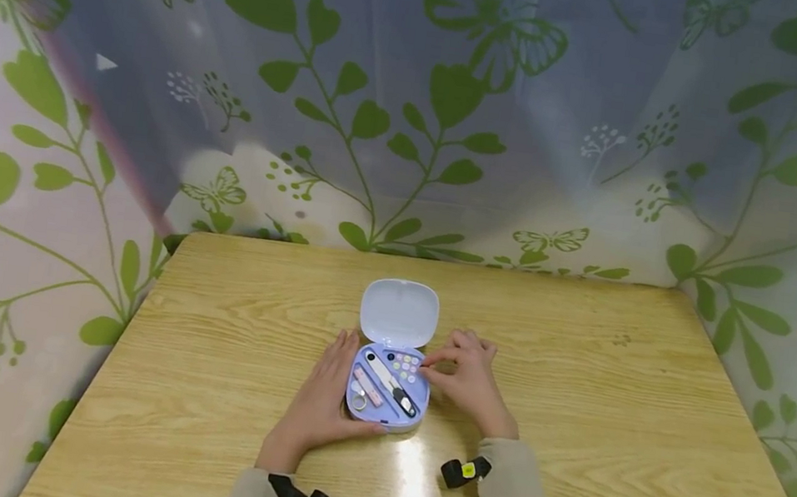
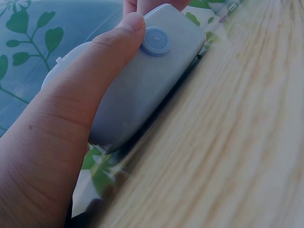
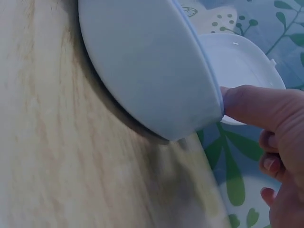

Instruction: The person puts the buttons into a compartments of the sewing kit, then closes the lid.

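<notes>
A small lilac and white sewing kit box [image 1: 413, 425] lies open on the table, its white lid [image 1: 399, 313] raised at the back. Inside are several pastel buttons [image 1: 405, 367], a long white tool with black ends [image 1: 388, 382], a pink strip [image 1: 369, 386] and a silver ring-like thimble [image 1: 359, 400]. My left hand [image 1: 322, 398] holds the box, fingers along its left side and thumb at the front beside a round blue catch [image 2: 156, 41]. My right hand [image 1: 468, 379] has thumb and index tips together at the right rim beside the buttons; I cannot tell what they pinch.
The wood-grain table [image 1: 581, 356] stretches out on both sides of the box. Curtains [image 1: 356, 109] printed with green leaves and butterflies hang behind and beside it. Each wrist wears a black camera strap [image 1: 465, 470].
</notes>
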`<state>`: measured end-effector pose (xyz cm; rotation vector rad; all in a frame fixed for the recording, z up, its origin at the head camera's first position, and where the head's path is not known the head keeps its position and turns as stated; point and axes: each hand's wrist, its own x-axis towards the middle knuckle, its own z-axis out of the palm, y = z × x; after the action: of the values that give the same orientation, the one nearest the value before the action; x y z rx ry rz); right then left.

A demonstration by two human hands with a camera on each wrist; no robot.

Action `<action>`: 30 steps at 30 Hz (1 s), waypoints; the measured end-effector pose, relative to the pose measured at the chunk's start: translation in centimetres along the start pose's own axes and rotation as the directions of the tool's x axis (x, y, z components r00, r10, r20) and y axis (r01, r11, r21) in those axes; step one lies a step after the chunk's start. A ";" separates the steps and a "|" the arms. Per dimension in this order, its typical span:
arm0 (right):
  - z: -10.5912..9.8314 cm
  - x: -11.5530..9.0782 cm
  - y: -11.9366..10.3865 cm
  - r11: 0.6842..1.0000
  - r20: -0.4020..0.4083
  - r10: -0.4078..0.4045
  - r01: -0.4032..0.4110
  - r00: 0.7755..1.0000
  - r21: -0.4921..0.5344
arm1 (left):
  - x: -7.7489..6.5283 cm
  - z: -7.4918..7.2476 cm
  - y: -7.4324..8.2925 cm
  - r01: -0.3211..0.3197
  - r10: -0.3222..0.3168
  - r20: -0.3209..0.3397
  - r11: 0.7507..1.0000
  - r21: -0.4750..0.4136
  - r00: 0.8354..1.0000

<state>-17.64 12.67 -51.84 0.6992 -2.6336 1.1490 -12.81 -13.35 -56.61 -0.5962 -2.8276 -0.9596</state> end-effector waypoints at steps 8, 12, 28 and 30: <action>-0.8 1.4 -0.9 0.987 0.132 -0.007 0.028 0.991 -0.157 | 0.0 -0.3 0.2 -0.006 0.006 -0.012 1.000 -0.007 1.000; -1.1 1.9 -1.4 0.984 0.197 0.016 0.020 0.980 -0.178 | 0.0 -0.4 0.3 -0.007 0.007 -0.011 1.000 -0.013 1.000; -1.0 1.7 -1.6 0.983 0.177 0.046 -0.013 0.983 -0.182 | 0.0 -0.1 0.2 0.003 -0.003 -0.003 1.000 -0.013 1.000; -1.1 1.6 -1.6 0.988 0.150 0.045 -0.022 0.988 -0.151 | 0.0 -0.1 0.1 -0.002 0.002 -0.007 1.000 -0.009 1.000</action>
<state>-18.25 11.97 -49.52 0.7438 -2.8327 0.9289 -12.74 -13.31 -56.45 -0.5959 -2.8173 -0.9725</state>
